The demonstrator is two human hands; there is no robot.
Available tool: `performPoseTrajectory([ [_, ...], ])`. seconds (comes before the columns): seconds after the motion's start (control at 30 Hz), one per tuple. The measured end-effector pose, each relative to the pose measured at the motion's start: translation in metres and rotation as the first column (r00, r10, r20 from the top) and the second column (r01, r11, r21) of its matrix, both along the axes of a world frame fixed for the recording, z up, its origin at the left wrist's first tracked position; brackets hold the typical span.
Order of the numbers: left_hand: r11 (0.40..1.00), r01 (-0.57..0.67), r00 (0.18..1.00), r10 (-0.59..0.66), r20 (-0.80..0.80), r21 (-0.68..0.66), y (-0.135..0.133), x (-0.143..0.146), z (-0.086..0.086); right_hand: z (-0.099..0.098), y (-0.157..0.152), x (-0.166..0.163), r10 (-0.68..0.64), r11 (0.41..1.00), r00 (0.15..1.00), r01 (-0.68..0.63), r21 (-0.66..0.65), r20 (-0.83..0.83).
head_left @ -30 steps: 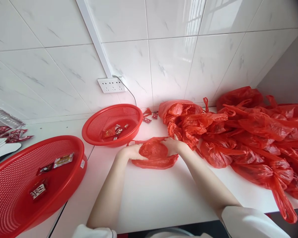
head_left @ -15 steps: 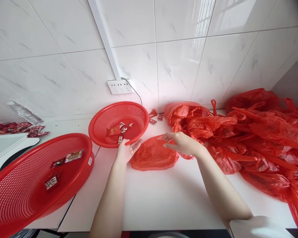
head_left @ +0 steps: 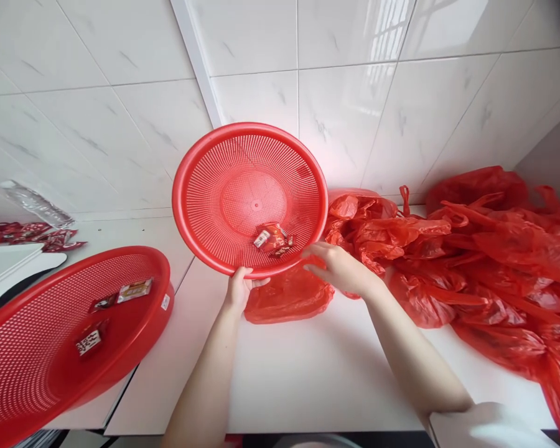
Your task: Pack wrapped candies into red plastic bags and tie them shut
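Note:
My left hand grips the near rim of a round red plastic basket, which is tilted up with its mouth facing me. Several small wrapped snacks lie together low inside it. Just beside the basket's lower right rim is my right hand, its fingers apart and slightly bent; whether the fingertips touch the rim is unclear. Under the basket and between my hands, a red plastic bag lies on the white table, partly hidden by the basket.
A larger red basket with a few wrapped snacks stands at the left. Piled red plastic bags cover the right side. A clear plastic bottle or wrapper and red packets lie at the far left. A tiled wall rises behind.
My left hand has tilted the round basket up off the table, and the snacks in it have slid toward the near rim. The basket now hides the wall socket. My right hand has barely moved.

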State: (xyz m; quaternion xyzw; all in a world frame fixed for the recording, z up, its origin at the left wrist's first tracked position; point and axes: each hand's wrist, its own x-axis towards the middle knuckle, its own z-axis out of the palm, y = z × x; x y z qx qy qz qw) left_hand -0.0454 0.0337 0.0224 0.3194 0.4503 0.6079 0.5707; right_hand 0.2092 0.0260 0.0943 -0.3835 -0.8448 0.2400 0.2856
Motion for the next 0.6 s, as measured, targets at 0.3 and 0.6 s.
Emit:
performPoseTrajectory([
  [0.3,0.996,0.067,0.998,-0.066,-0.022,0.064,-0.006,0.012,-0.006,-0.036,0.015,-0.018,-0.174,0.967,0.946,0.111,0.231,0.275],
  [0.6,0.996,0.073,0.997,-0.072,-0.013,0.044,-0.006,0.019,-0.011,-0.050,0.020,-0.029,-0.027,0.985,0.963,-0.021,0.174,0.268],
])
